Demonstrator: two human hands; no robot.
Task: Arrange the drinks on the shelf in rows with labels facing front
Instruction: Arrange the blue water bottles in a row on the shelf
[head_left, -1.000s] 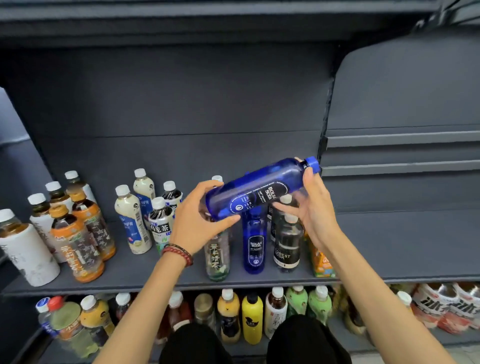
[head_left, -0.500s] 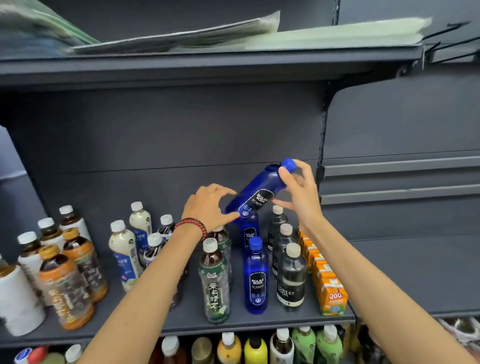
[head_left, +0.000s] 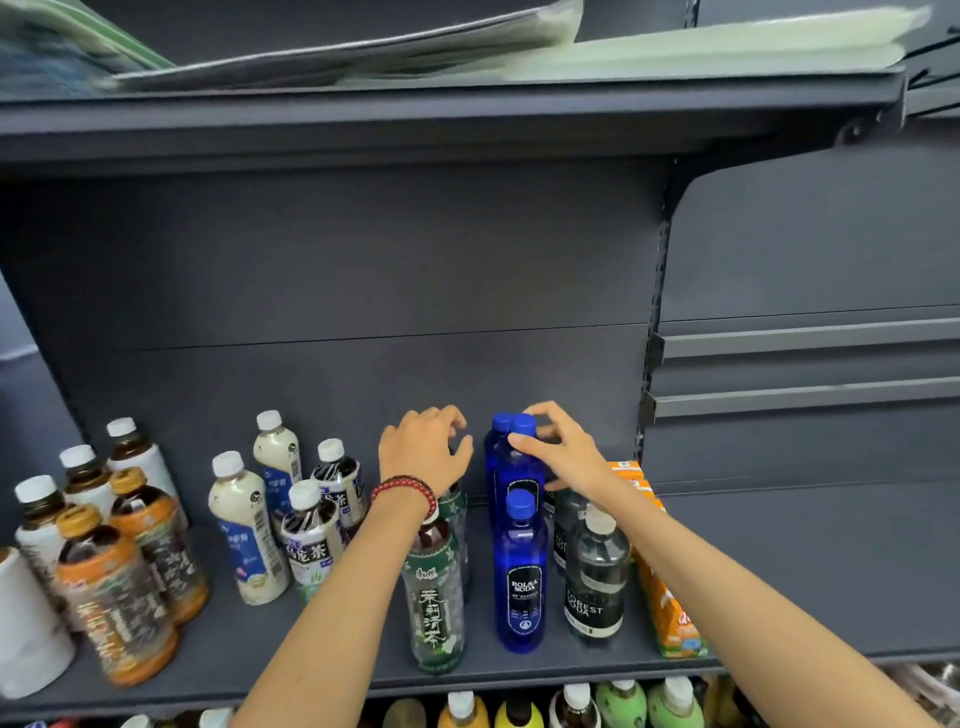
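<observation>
- While the right hand (head_left: 563, 457) pinches its neck between thumb and fingers, the blue soda bottle (head_left: 514, 473) stands upright at the back of the shelf (head_left: 260, 657).
- Nearer than that hand, a front blue bottle (head_left: 521, 571) shows its label.
- Left of it, the left hand (head_left: 423, 454) hovers with fingers loosely curled above the green tea bottles (head_left: 436, 597), which hold brown liquid.
- Under the right wrist stand grey soda bottles (head_left: 596, 577), then orange cartons (head_left: 670, 603).
</observation>
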